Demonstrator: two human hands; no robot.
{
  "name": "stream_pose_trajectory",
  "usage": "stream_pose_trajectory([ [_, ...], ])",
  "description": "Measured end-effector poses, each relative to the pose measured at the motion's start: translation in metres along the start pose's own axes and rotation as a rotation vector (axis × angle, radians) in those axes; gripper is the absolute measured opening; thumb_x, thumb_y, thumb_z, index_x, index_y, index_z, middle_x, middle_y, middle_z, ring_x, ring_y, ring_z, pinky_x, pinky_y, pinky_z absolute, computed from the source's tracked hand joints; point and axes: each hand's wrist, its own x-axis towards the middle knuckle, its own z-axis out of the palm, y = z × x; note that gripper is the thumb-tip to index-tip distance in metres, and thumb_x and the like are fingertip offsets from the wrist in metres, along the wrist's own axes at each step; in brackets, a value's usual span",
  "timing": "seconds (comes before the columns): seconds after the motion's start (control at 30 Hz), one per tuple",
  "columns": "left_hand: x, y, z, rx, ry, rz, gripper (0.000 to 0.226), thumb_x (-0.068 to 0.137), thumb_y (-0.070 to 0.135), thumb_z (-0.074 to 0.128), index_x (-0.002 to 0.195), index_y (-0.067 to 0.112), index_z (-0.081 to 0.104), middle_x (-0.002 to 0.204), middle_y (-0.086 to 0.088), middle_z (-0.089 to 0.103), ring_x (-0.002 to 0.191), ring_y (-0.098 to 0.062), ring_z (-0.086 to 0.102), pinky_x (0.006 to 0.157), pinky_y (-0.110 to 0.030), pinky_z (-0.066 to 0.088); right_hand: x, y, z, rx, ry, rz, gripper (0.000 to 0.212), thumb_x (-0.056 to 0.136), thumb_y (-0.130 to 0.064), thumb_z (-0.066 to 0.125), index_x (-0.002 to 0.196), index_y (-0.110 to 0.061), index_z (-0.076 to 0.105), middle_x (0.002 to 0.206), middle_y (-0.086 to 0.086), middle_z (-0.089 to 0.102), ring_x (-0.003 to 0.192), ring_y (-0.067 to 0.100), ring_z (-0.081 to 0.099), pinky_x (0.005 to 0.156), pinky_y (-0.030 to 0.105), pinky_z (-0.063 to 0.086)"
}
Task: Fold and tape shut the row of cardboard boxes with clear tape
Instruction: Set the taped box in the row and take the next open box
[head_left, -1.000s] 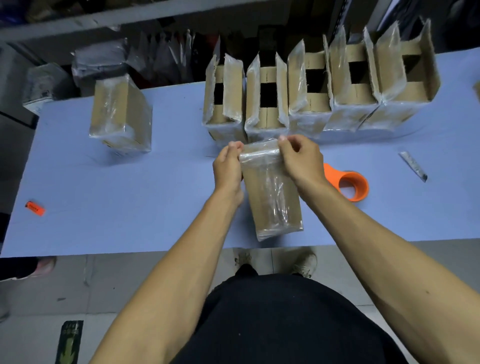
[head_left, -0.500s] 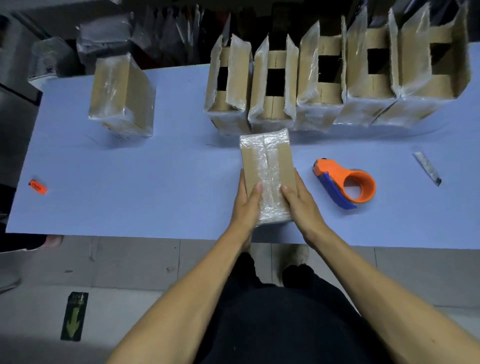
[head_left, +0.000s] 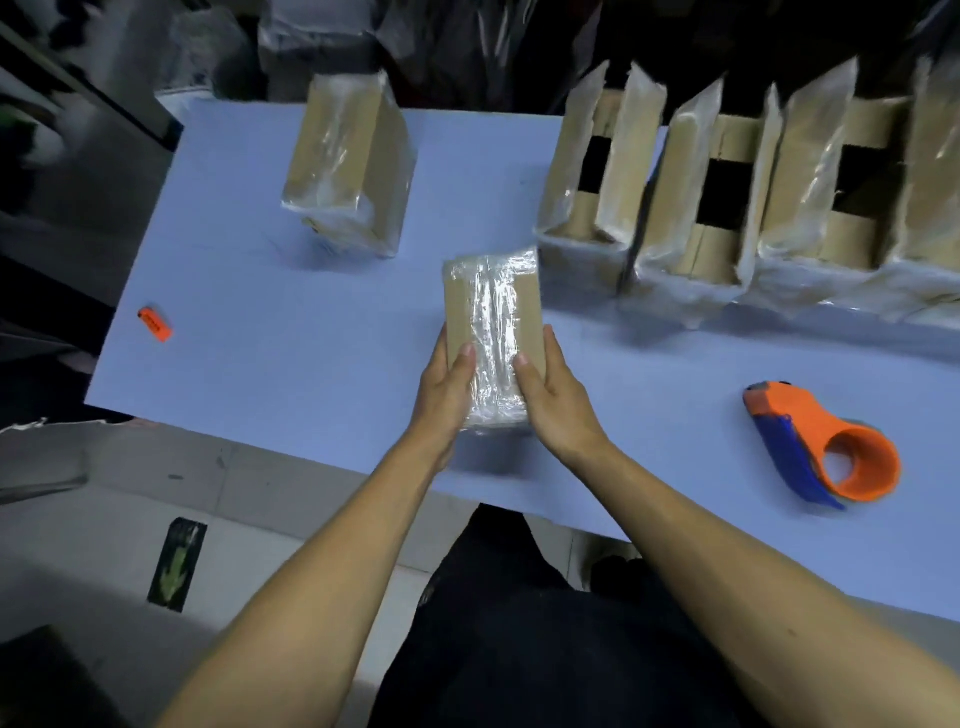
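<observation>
Grip: left hand (head_left: 445, 391) and right hand (head_left: 551, 396) clasped the taped box (head_left: 491, 332), thumbs on top, at the table's (head_left: 311, 374) near edge.
Done: sealed box (head_left: 349, 166), far left.
Left: open boxes (head_left: 727, 202) in the row, it seemed.
Dispenser (head_left: 823, 448): idle, right.

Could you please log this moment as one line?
left hand and right hand hold taped box | tape dispenser idle on table

Dim overhead light; glare on tape (head_left: 493, 332); soft shadows on table (head_left: 311, 338); motion blur; wide-angle edge distortion.
</observation>
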Motion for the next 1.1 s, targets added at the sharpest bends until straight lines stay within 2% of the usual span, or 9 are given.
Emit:
stream_pose_trajectory([
  [0.1,0.056,0.023,-0.019,0.029,-0.016,0.021,0.038,0.104,0.028,0.047,0.141,0.032,0.051,0.127,0.010,0.069,0.117,-0.012,0.067,0.105,-0.038,0.051,0.051,-0.025,0.019,0.006,0.034,0.046,0.060,0.102,-0.049,0.039,0.156,-0.033,0.019,0.149,-0.019,0.043,0.130,0.004,0.046,0.109,0.021,0.035],
  [0.2,0.115,0.051,-0.035,0.097,-0.056,0.054,0.042,0.108,0.024,0.044,0.150,0.025,0.045,0.128,0.017,0.064,0.112,0.010,0.062,0.096,-0.014,0.047,0.106,-0.050,0.034,-0.002,0.087,0.046,0.061,0.102,-0.047,0.039,0.157,-0.028,0.019,0.156,-0.007,0.037,0.140,0.013,0.038,0.117,0.037,0.030],
  [0.3,0.167,0.077,-0.044,0.201,-0.087,0.103,0.041,0.108,0.027,0.044,0.149,0.026,0.044,0.126,0.027,0.059,0.110,0.019,0.055,0.092,-0.004,0.038,0.154,-0.071,0.042,-0.030,0.154,0.038,0.061,0.103,-0.045,0.038,0.157,-0.024,0.019,0.156,-0.003,0.036,0.142,0.015,0.035,0.118,0.038,0.028],
  [0.43,0.216,0.097,-0.043,0.288,-0.094,0.158,0.052,0.107,0.035,0.044,0.157,0.021,0.034,0.149,0.004,0.052,0.128,-0.005,0.049,0.108,-0.024,0.035,0.201,-0.087,0.042,-0.051,0.182,0.049,0.063,0.102,-0.049,0.036,0.157,-0.024,0.016,0.156,-0.002,0.037,0.142,0.017,0.036,0.118,0.040,0.028],
  [0.67,0.233,0.101,-0.044,0.366,-0.087,0.159,0.061,0.097,0.051,0.043,0.153,0.029,0.037,0.124,0.023,0.052,0.115,-0.001,0.051,0.084,-0.004,0.031,0.214,-0.094,0.039,-0.060,0.145,0.051,0.063,0.102,-0.049,0.033,0.157,-0.025,0.015,0.156,-0.003,0.037,0.142,0.016,0.036,0.118,0.042,0.028],
  [0.77,0.232,0.108,-0.042,0.470,-0.040,0.169,0.057,0.102,0.045,0.048,0.154,0.024,0.037,0.138,0.007,0.058,0.129,-0.019,0.053,0.095,-0.019,0.035,0.211,-0.103,0.036,-0.182,0.157,0.109,0.063,0.101,-0.053,0.032,0.155,-0.023,0.020,0.149,0.004,0.047,0.136,0.027,0.044,0.111,0.039,0.035],
  [0.9,0.219,0.130,-0.041,0.645,0.020,0.177,0.068,0.103,0.036,0.054,0.160,0.015,0.024,0.162,-0.010,0.034,0.147,-0.027,0.035,0.119,-0.038,0.030,0.185,-0.127,0.026,-0.342,0.258,-0.059,0.049,0.101,-0.034,0.046,0.139,-0.003,0.043,0.126,0.016,0.062,0.117,0.034,0.055,0.081,0.027,0.035],
  [0.97,0.210,0.141,-0.041,0.820,0.083,0.270,0.061,0.101,0.028,0.056,0.156,0.014,0.033,0.162,-0.012,0.031,0.148,-0.028,0.033,0.119,-0.037,0.029,0.162,-0.134,0.014,-0.401,0.264,-0.180,0.046,0.099,-0.028,0.051,0.139,-0.006,0.048,0.133,0.013,0.059,0.121,0.028,0.053,0.085,0.020,0.034],
  [1.1,0.181,0.158,-0.017,0.885,0.024,0.495,0.047,0.099,0.016,0.055,0.145,0.006,0.050,0.161,-0.016,0.032,0.150,-0.033,0.026,0.121,-0.039,0.023,0.112,-0.122,-0.024,-0.615,0.200,-0.275,0.041,0.098,-0.025,0.054,0.136,-0.010,0.056,0.134,0.008,0.060,0.122,0.025,0.055,0.097,0.030,0.039],
])
